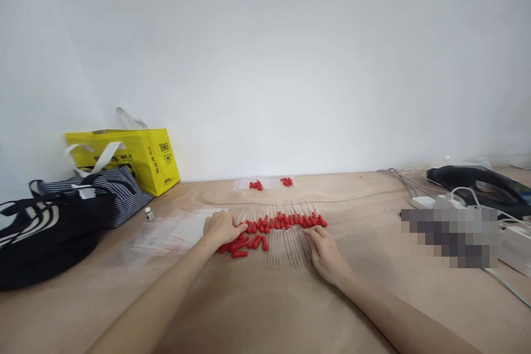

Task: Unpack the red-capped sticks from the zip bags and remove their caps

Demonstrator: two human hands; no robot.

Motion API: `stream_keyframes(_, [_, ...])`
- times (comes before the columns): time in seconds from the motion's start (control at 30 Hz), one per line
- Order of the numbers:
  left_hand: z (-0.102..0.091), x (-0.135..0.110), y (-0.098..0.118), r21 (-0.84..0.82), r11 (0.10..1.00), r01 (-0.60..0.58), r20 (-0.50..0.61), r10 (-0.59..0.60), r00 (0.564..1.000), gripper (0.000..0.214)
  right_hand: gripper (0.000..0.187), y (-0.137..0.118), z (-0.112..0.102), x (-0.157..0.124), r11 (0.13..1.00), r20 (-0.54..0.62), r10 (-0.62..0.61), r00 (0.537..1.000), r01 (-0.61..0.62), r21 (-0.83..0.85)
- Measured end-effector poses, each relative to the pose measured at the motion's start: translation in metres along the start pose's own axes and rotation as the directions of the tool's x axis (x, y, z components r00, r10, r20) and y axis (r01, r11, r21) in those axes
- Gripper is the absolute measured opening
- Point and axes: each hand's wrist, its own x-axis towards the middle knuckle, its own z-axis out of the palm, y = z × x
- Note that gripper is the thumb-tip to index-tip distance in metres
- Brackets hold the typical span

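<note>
Several clear glass droppers with red rubber bulbs (286, 222) lie in a row on the wooden table (257, 310). Loose red bulbs (244, 244) sit in a small heap just below the row's left end. My left hand (222, 228) rests at that left end, fingers curled, the fingertips touching a red bulb. My right hand (326, 254) lies on the glass stems (290, 251) below the row's right end, fingers bent and close together. What either hand grips is not clear.
Clear plastic bags (174, 232) lie left of my left hand, with a small vial (149, 213) behind. A yellow bag (136, 157) and striped dark bags (62, 215) stand far left. More packed droppers (269, 183) lie by the wall. Cables, a power strip (452, 202) and a black object (481, 188) fill the right.
</note>
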Motion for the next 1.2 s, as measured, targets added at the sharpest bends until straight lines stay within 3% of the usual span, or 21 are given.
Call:
stream_keyframes(0.17, [-0.004,-0.006,0.003,0.042,0.999,-0.020,-0.051,0.022,0.998,0.026,0.031,0.001,-0.003,0.001,0.999,0.001,-0.001,1.000,0.001,-0.043])
stream_keyframes(0.27, [-0.004,-0.025,0.002,0.050,0.993,-0.104,-0.223,0.113,0.968,0.024,0.026,-0.003,-0.005,0.002,0.997,-0.034,-0.037,0.999,0.034,-0.072])
stream_keyframes(0.37, [0.003,-0.050,0.004,0.048,0.932,-0.358,-0.415,0.345,0.842,0.019,0.029,-0.012,-0.009,0.005,0.990,-0.095,-0.102,0.990,0.091,-0.109])
stream_keyframes(0.43, [0.012,-0.064,0.010,0.047,0.859,-0.509,-0.464,0.470,0.751,0.016,0.037,-0.020,-0.014,0.007,0.976,-0.105,-0.174,0.979,0.157,-0.148])
stream_keyframes(0.53, [0.027,-0.077,0.019,0.048,0.766,-0.641,-0.531,0.563,0.633,0.013,0.037,-0.031,-0.020,0.008,0.935,-0.034,-0.314,0.949,0.303,-0.185])
stream_keyframes(0.63, [0.037,-0.080,0.025,0.040,0.715,-0.698,-0.575,0.588,0.569,0.012,0.025,-0.039,-0.019,0.009,0.883,0.013,-0.443,0.896,0.439,-0.165])
stream_keyframes(0.77, [0.040,-0.079,0.027,0.027,0.690,-0.724,-0.590,0.595,0.545,0.013,0.013,-0.041,-0.010,0.008,0.851,0.025,-0.498,0.867,0.494,-0.181])
stream_keyframes(1.07, [0.046,-0.074,0.031,0.027,0.627,-0.779,-0.598,0.634,0.489,0.018,0.017,-0.046,-0.002,0.007,0.831,0.030,-0.516,0.856,0.509,-0.224])
stream_keyframes(1.2, [0.047,-0.074,0.031,0.027,0.642,-0.766,-0.616,0.614,0.493,0.017,0.012,-0.049,-0.002,0.007,0.830,0.013,-0.517,0.856,0.505,-0.236])
